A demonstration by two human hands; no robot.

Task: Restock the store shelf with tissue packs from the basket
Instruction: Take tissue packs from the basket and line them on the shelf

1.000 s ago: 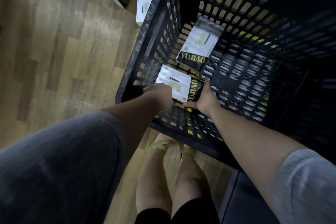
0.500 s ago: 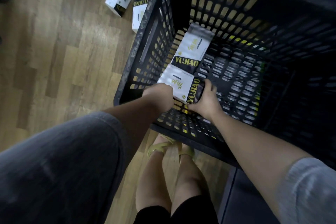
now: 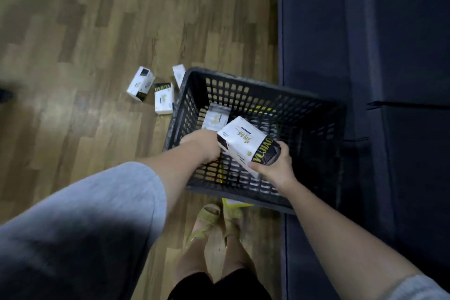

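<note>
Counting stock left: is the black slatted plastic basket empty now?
No. One white tissue pack lies inside the black slatted plastic basket, behind the pack held in both hands.

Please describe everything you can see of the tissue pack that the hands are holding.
The tissue pack is white glossy film with a black end band printed YUJIAO in yellow. It is tilted above the black basket, lifted off its floor. The right hand grips the black end; the left hand holds the opposite end, fingers hidden.

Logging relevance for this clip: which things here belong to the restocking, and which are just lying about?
Job: held pack, in both hands (right hand, left hand); second pack in the basket.
Lying about: three packs on the floor; dark unit.
</note>
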